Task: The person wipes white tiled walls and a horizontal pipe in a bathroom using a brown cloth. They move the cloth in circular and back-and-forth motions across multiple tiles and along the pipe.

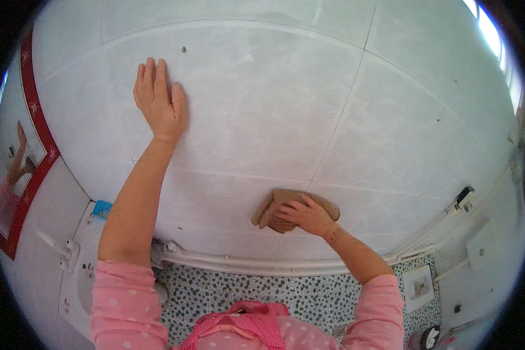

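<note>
Against the pale tiled wall [253,113], my left hand [159,103] lies flat, palm to the tiles and fingers pointing up. A small dark hole [183,49] marks the tile just above and right of those fingertips. Lower down, my right hand [306,214] presses a folded brown cloth [271,208] to the wall. Its fingers are spread over the cloth, and the cloth's edges stick out on both sides. The palm side of each hand is hidden.
White pipes [262,264] run along the wall's foot above the pebble-patterned floor [253,286]. At left are a washbasin [85,280], a blue box [101,210] and a red-framed mirror [52,151]. A valve fitting [464,199] and a white squat toilet [418,288] are at right.
</note>
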Available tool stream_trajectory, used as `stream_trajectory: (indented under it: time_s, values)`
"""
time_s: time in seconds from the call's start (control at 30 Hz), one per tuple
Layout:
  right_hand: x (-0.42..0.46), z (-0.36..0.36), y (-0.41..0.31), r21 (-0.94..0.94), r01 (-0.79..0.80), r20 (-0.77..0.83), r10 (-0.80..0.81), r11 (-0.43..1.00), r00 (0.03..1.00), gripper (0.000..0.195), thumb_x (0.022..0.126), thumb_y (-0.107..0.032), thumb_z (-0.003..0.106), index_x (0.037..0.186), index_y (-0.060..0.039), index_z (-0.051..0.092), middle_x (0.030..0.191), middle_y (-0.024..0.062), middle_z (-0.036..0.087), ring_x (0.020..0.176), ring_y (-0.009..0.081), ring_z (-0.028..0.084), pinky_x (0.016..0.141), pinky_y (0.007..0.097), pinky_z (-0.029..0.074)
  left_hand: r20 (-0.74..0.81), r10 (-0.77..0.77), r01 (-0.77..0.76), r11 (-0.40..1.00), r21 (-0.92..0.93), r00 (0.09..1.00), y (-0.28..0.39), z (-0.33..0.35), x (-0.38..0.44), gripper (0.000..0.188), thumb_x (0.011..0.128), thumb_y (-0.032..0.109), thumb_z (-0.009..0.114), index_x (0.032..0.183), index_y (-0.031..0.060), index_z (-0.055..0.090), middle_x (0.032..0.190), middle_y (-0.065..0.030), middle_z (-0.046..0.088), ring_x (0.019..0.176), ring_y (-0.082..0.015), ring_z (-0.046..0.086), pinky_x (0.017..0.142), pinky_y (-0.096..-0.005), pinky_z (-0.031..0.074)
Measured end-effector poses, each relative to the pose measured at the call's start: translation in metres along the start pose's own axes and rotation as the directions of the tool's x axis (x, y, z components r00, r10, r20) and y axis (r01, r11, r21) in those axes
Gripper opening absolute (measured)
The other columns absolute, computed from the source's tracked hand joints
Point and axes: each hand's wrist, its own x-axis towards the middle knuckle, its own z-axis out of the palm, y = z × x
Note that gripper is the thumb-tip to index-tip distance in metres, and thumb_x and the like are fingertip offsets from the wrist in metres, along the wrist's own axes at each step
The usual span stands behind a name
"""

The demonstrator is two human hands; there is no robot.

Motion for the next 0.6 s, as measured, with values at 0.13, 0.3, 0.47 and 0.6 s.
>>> stream_trajectory:
  time_s: [0.13,0.3,0.47,0.6]
  values:
    - [0.064,-0.107,0.069,0.022,-0.091,-0.085,0.092,0.996,0.992,0.06,0.08,-0.036,0.063,0.137,-0.0336,0.044,0.143,-0.0075,0.04,0.131,0.0169,0.036,0.108,0.0471,0.028,0.014,0.005,-0.005,1.0,0.003,1.0,-0.005,-0.006,0.0,0.05,0.088,0.02,0.052,0.135,0.0042,0.048,0.142,-0.0169,0.042,0.135,-0.0366,0.032,0.108,-0.0483,0.023]
    - [0.112,-0.217,0.17,0.037,-0.461,-0.552,0.403,0.887,0.73,0.072,0.068,-0.037,0.074,0.135,-0.0283,0.049,0.146,0.0047,0.037,0.137,0.0323,0.027,0.109,0.052,0.023,0.012,-0.01,0.01,1.0,0.015,1.0,-0.005,-0.004,0.0,0.049,0.088,0.02,0.052,0.135,0.0051,0.048,0.141,-0.0167,0.042,0.133,-0.037,0.033,0.108,-0.0491,0.024]
    - [0.15,-0.252,0.199,0.115,-0.694,-0.682,0.565,0.71,0.464,0.076,0.078,-0.047,0.064,0.143,-0.0198,0.035,0.151,0.0119,0.026,0.14,0.0374,0.017,0.111,0.0577,0.013,0.0,-0.01,0.01,1.0,-0.025,1.0,-0.004,-0.003,-0.001,0.049,0.088,0.02,0.052,0.135,0.0054,0.048,0.14,-0.0166,0.043,0.132,-0.0374,0.035,0.107,-0.0494,0.024]
    - [0.174,-0.214,0.138,0.097,-0.505,-0.588,0.459,0.857,0.666,0.079,0.069,-0.044,0.073,0.138,-0.02,0.046,0.148,0.0105,0.035,0.138,0.0373,0.023,0.107,0.0666,0.015,-0.006,-0.01,0.01,1.0,-0.011,1.0,-0.003,-0.006,0.001,0.046,0.09,0.019,0.049,0.134,0.005,0.049,0.14,-0.0167,0.044,0.132,-0.0371,0.035,0.108,-0.0491,0.024]
